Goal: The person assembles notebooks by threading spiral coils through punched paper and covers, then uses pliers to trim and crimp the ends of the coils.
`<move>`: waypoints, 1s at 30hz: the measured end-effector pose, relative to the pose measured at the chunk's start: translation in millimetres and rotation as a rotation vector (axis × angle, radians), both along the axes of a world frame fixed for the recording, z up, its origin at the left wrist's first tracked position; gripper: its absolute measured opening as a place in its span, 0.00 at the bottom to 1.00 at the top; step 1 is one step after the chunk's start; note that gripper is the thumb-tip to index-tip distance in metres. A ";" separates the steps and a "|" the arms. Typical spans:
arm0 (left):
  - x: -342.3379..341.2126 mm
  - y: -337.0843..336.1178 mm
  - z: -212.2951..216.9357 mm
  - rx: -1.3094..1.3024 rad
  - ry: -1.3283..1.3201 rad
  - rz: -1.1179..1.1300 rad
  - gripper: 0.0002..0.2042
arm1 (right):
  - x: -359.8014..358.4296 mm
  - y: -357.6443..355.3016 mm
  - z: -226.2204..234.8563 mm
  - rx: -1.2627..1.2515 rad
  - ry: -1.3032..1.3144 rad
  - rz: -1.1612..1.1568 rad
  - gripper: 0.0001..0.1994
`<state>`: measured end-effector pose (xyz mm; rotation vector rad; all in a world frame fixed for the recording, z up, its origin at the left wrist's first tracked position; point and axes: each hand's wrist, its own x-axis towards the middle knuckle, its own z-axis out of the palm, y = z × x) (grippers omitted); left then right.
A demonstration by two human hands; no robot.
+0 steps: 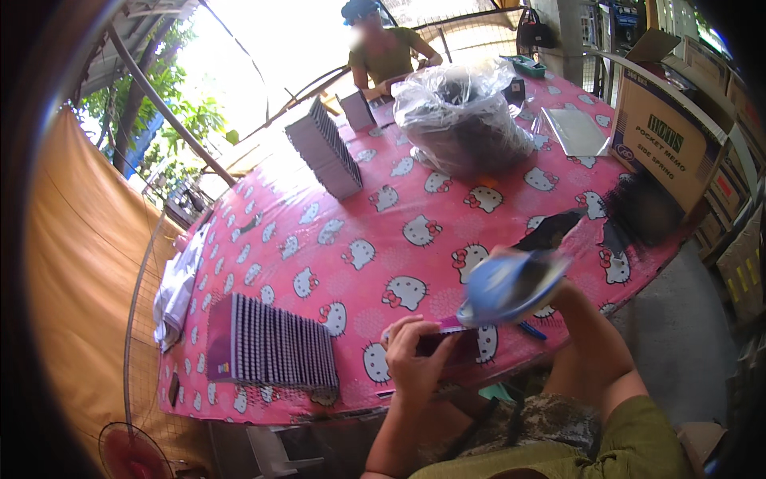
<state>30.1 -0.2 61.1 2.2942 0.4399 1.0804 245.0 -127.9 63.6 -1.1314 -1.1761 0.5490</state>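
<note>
My left hand [416, 351] is closed round a small purple notebook [451, 345] at the table's near edge, thumb on its near side and fingers on its far side. Just right of it, my right hand [563, 294] grips a rounded blue-and-white object [504, 286] with a dark inner side. Motion smears that object and hides most of my right fingers, so its kind is unclear. A blue pen [532, 330] lies below it. Left of my hands, a long row of purple spiral notebooks [279, 343] stands packed together.
The table has a pink patterned cover [319, 271]. Farther back are a stack of notebooks [325, 152], a large clear plastic bag [463, 120] of dark material, and clear sheets [574, 132]. Cardboard boxes [666, 132] stand at right. A person [387, 56] sits across the table.
</note>
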 end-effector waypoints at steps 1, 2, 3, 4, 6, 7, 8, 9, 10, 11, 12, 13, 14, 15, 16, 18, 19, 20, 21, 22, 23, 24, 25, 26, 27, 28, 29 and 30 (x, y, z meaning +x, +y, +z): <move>1.6 -1.2 1.9 -0.027 0.011 -0.002 0.15 | -3.7 -4.9 3.1 -0.219 -0.151 -0.109 0.19; 2.7 -1.0 6.1 -0.038 0.017 -0.003 0.15 | -4.2 -7.1 6.2 -0.421 -0.309 -0.218 0.18; 1.9 -2.0 8.0 -0.060 0.044 -0.012 0.16 | 0.2 -9.6 8.3 -0.365 -0.330 -0.308 0.16; 0.7 -3.0 8.4 -0.071 0.067 -0.004 0.16 | 0.9 -11.3 6.9 -0.254 -0.290 -0.201 0.16; -3.9 -3.7 10.0 -0.090 0.113 0.019 0.17 | -1.7 -8.0 7.2 -0.205 -0.256 -0.036 0.18; -4.7 -0.4 9.9 -0.078 0.095 0.006 0.18 | -3.7 -3.2 10.0 -0.266 -0.269 0.021 0.19; -6.3 3.2 6.9 -0.075 0.084 -0.011 0.19 | -2.5 -0.2 7.9 -0.256 -0.280 -0.052 0.19; -8.3 6.3 6.5 -0.071 0.075 -0.025 0.20 | 2.5 6.3 4.9 -0.245 -0.292 -0.122 0.19; -9.2 7.0 6.0 -0.059 0.046 -0.008 0.20 | 4.2 9.5 1.9 -0.245 -0.301 -0.192 0.19; -9.0 8.6 7.5 -0.046 0.018 0.011 0.20 | 2.7 5.2 2.5 -0.169 0.233 0.053 0.17; -8.0 9.2 8.8 -0.036 -0.006 0.029 0.20 | -1.4 4.6 9.3 -0.228 0.043 -0.001 0.16; -3.5 13.4 4.4 -0.054 -0.030 0.017 0.20 | -4.0 9.1 13.7 -0.285 -0.147 -0.050 0.15; -3.7 18.4 0.2 -0.069 -0.046 0.015 0.20 | -7.4 14.8 13.8 -0.336 -0.333 -0.085 0.15; -7.0 20.1 -4.8 -0.083 -0.070 0.008 0.19 | -6.7 20.1 11.9 -0.412 -0.406 -0.206 0.14; -12.9 17.5 -11.8 -0.273 -0.093 -0.023 0.19 | -5.2 23.4 9.4 -0.490 -0.483 -0.327 0.14; -19.6 19.7 -19.3 -0.624 -0.178 -0.060 0.18 | -6.3 30.4 15.7 -0.307 -0.154 -0.018 0.14; -21.9 18.9 -21.2 -0.628 -0.243 -0.084 0.17 | -10.4 33.3 14.5 -0.318 -0.152 0.038 0.13; -22.9 20.5 -20.5 -0.694 -0.267 -0.108 0.17 | -13.0 35.4 15.4 -0.323 -0.153 0.081 0.13; -24.4 22.3 -20.2 -0.760 -0.292 -0.133 0.17 | -12.5 42.7 10.8 -0.405 -0.517 -0.141 0.14; -25.9 23.1 -20.4 -0.825 -0.317 -0.159 0.17 | -11.0 42.4 12.8 -0.362 -0.358 -0.074 0.15; -26.6 24.6 -21.3 -0.854 -0.336 -0.155 0.17 | -10.1 45.2 18.7 -0.312 -0.202 -0.003 0.15; -28.7 26.7 -21.3 -0.867 -0.331 -0.143 0.17 | -10.6 48.1 22.3 -0.263 -0.045 0.068 0.15; -30.9 28.4 -21.1 -0.881 -0.326 -0.132 0.18 | -21.8 45.2 20.7 -0.258 0.163 0.121 0.16; -31.7 28.1 -21.6 -0.899 -0.316 -0.127 0.18 | -21.8 48.3 18.5 -0.340 -0.110 0.000 0.16; -30.9 28.9 -22.2 -0.911 -0.326 -0.148 0.18 | -19.4 53.9 14.5 -0.417 -0.385 -0.122 0.16; -29.0 30.6 -22.9 -0.922 -0.335 -0.171 0.18 | -17.0 57.2 12.7 -0.488 -0.660 -0.245 0.17; -30.0 34.5 -23.7 -0.925 -0.351 -0.185 0.18 | -15.5 62.7 15.1 -0.506 -0.670 -0.277 0.16; -33.1 36.6 -25.6 -0.928 -0.358 -0.179 0.18 | -18.5 63.3 16.2 -0.427 -0.467 -0.131 0.16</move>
